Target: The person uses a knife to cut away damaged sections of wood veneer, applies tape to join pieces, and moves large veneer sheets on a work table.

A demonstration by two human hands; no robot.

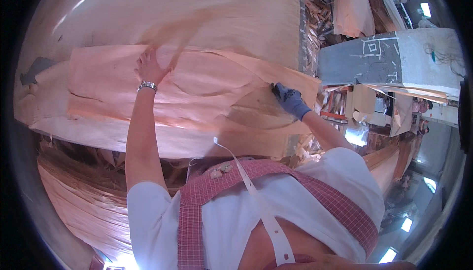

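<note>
A long, pinkish-tan sheet of thin wood veneer point(113, 80) lies wavy across the worktable, on top of a broader veneer layer point(236, 3). My bare left hand point(152, 67), with a metal-banded watch at the wrist, rests near the sheet's far edge with its fingers spread. Toward the sheet's right end is my right hand point(289, 101) in a blue-grey glove, its fingers closed. Something small and dark shows at those fingertips; I cannot make out what it is. Between the hands the veneer has a curved split or fold, with a darker tan patch point(258, 107) beside my right hand.
Stacked veneer sheets point(88, 196) hang below the near left edge. Veneer scraps point(320, 28) fill the gap at the table's right. Beyond stand a grey-and-white work surface point(364, 60) and a cardboard box point(363, 100). A dark grey piece point(37, 70) lies far left.
</note>
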